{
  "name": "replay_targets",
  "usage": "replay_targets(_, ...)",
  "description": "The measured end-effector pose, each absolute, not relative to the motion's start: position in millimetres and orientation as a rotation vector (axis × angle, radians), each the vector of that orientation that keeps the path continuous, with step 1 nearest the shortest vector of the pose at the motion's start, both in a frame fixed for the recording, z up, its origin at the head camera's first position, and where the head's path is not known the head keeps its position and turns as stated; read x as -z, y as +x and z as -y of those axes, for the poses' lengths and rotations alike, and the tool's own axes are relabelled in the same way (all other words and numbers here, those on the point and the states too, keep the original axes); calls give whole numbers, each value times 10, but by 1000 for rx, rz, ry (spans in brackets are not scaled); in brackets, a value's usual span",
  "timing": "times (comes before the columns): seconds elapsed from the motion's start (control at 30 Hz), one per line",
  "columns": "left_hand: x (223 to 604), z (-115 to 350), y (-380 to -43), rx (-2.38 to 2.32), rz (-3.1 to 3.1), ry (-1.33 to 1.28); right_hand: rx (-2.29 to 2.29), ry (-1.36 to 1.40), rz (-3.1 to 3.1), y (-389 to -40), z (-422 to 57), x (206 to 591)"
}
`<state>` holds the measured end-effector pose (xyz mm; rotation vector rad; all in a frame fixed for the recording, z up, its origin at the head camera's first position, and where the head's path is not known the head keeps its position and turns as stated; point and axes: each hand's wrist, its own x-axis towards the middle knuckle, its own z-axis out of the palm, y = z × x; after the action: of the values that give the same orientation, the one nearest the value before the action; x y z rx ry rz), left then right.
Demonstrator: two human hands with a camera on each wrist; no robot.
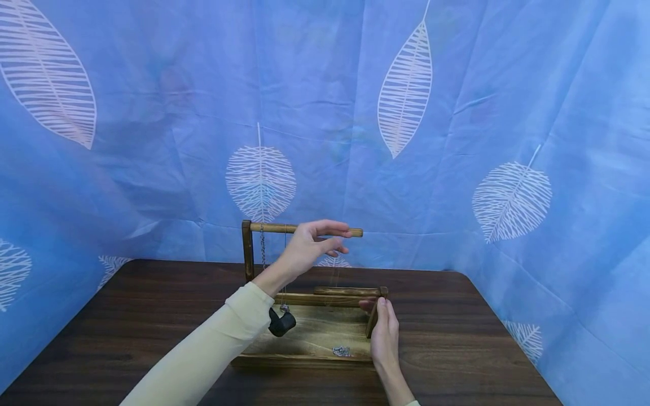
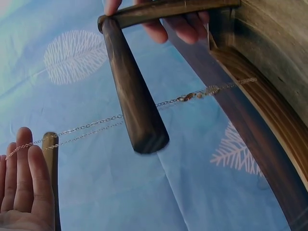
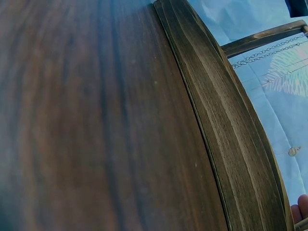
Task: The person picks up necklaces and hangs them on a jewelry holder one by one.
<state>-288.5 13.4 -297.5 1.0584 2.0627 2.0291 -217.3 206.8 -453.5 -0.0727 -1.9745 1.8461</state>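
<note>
nearest you lies the shallow, streaky-grained wooden tray (image 1: pixel 299 359), then your right hand (image 1: pixel 386 335) curled round the dark, squared wooden post (image 1: pixel 373 321), where a hard tug could drag the tray too. beyond, your left hand (image 1: pixel 312 242) has straight fingers under the fine metal-link chain (image 2: pixel 86 126), which hangs beside the smooth, round brown lower bar (image 2: pixel 137 103); tilting them might let it slide off or snag that bar's end.

Blue curtain (image 1: pixel 325 67) with white leaf prints (image 1: pixel 261 183) behind a dark wood-grain table (image 1: pixel 447 338).
</note>
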Motion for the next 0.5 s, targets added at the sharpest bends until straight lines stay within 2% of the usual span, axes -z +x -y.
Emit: replay_targets(0.5, 2992, -389, -2822, -1880, -2081, 1112, -1868, -108, 2051, -2164, -2099, 4536)
